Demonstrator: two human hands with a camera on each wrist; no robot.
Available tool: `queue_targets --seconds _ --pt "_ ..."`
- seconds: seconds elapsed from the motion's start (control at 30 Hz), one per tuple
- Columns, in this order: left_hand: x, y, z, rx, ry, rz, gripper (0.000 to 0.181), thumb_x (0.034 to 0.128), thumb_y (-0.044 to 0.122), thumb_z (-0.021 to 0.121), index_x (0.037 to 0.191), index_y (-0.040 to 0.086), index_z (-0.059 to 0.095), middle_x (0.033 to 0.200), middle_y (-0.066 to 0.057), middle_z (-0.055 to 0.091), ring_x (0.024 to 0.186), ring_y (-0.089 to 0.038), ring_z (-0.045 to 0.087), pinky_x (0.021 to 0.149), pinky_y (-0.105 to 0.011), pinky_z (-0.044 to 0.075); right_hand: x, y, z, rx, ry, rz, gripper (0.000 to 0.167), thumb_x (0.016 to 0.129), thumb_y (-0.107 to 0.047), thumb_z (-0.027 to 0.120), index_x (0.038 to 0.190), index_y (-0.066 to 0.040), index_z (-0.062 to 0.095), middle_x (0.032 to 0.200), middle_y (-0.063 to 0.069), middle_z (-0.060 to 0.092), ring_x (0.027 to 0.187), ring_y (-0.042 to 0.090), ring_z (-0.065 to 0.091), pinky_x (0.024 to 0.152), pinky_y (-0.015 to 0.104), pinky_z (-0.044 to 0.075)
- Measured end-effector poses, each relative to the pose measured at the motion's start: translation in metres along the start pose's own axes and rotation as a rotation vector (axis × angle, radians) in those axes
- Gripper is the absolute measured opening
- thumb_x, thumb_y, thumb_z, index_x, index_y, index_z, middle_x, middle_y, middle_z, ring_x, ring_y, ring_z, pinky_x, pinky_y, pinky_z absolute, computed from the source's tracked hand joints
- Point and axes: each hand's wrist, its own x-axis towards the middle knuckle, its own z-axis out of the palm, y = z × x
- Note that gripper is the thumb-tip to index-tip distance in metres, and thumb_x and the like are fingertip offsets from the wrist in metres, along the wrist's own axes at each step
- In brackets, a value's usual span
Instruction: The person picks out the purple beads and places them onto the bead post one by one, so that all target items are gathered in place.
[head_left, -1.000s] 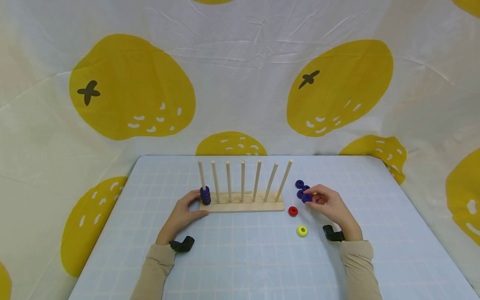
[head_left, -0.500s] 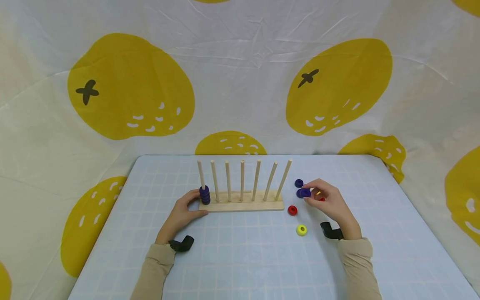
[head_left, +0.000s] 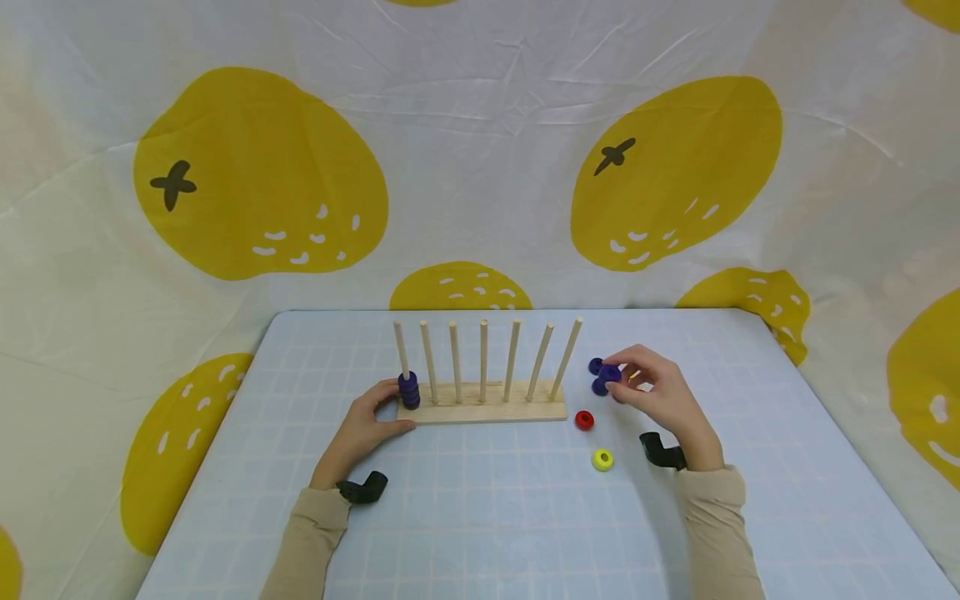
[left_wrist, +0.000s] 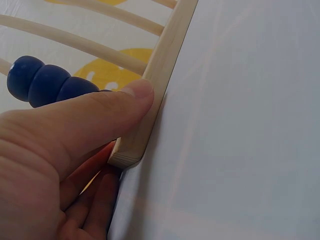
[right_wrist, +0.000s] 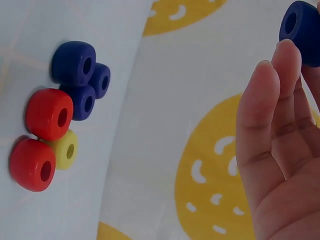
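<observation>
A wooden peg rack (head_left: 483,412) with a row of upright pegs stands on the table. Several blue beads (head_left: 408,390) are stacked on its leftmost peg. My left hand (head_left: 367,421) grips the rack's left end; in the left wrist view the thumb lies on the base's (left_wrist: 159,75) edge and the fingers are behind it. Right of the rack, my right hand (head_left: 663,396) pinches a blue bead (head_left: 610,373) above the table. That held bead (right_wrist: 302,32) shows at the upper right of the right wrist view, its hole visible.
Loose beads lie right of the rack: a red bead (head_left: 584,420), a yellow bead (head_left: 602,459) and blue beads (head_left: 599,387). In the right wrist view, two red beads (right_wrist: 49,114), a yellow bead (right_wrist: 64,150) and three blue beads (right_wrist: 73,63) sit close together.
My right hand has lifted the pinched blue bead up from among the loose beads. The left hand and the rack have stayed in place.
</observation>
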Motion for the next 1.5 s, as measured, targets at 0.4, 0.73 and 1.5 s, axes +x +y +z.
queue_targets --seconds 0.4,0.73,1.5 --pt "0.001 -0.001 0.0 -0.005 -0.002 0.011 0.051 0.0777 0.001 0.083 0.124 -0.002 0.064 0.134 -0.017 0.058 0.132 -0.036 0.047 0.112 -0.04 0.036 0.009 0.009 -0.003 -0.022 0.029 -0.052 0.033 0.08 0.01 0.076 0.111 0.001 0.067 0.102 0.013 0.065 0.078 0.022 0.056 0.07 0.019 0.055" --pt "0.0 0.0 0.0 -0.005 0.003 -0.009 0.051 0.0778 0.002 0.083 0.125 -0.002 0.063 0.135 -0.017 0.058 0.133 -0.036 0.046 0.113 -0.044 0.035 0.018 0.018 -0.006 -0.028 0.049 -0.085 0.034 0.08 0.005 0.079 0.111 -0.003 0.069 0.103 0.006 0.066 0.078 0.015 0.057 0.07 0.019 0.055" --pt "0.0 0.0 0.0 0.008 0.006 -0.01 0.051 0.0775 0.001 0.083 0.125 -0.002 0.064 0.135 -0.017 0.058 0.133 -0.036 0.046 0.113 -0.046 0.035 0.033 -0.056 -0.02 -0.111 0.11 -0.188 0.029 0.078 0.014 0.075 0.105 0.009 0.067 0.096 0.018 0.065 0.074 0.023 0.056 0.067 0.021 0.055"
